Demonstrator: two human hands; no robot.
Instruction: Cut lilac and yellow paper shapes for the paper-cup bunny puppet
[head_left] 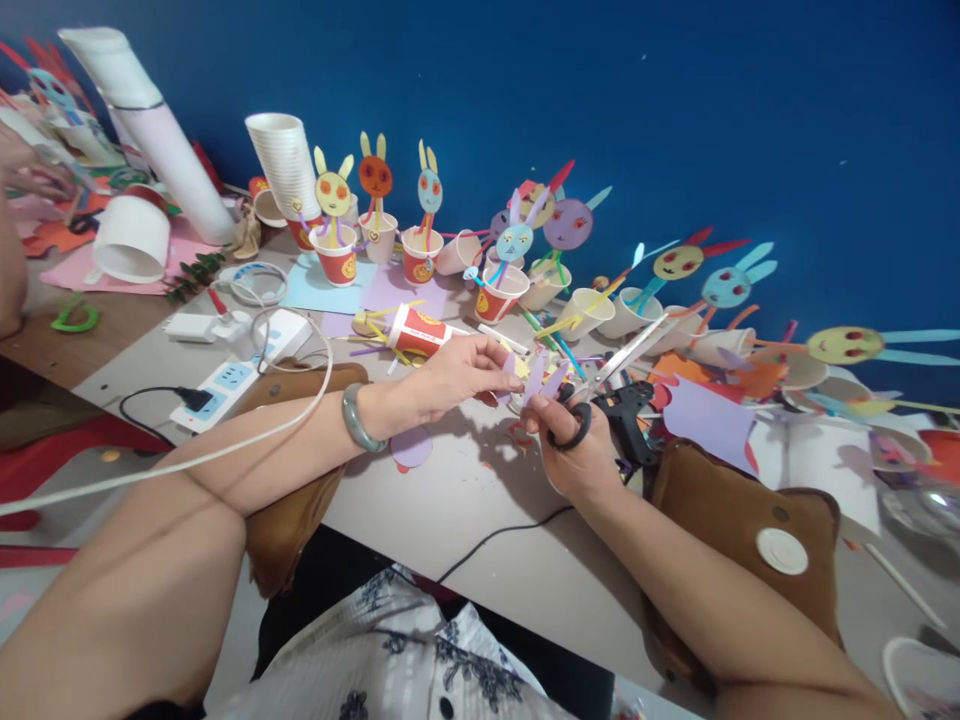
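Observation:
Over the middle of the table, my left hand (466, 376) pinches a small purple paper piece between thumb and fingers. Close to its right, my right hand (576, 448) has its fingers around the black handles of scissors (628, 352), whose blades point up and to the right. Its thumb and finger also pinch purple paper strips (546, 382). A purple paper circle (411, 447) lies on the table below my left wrist. Behind my hands, a red paper cup (421, 332) lies on its side among scraps.
Paper-cup rabbit figures (335, 253) stand along the blue wall. A power strip (240, 375) with cables sits at left, a brown cushion (739, 540) at right. A white cable crosses above my left forearm. Another person's hand (34, 165) shows at far left.

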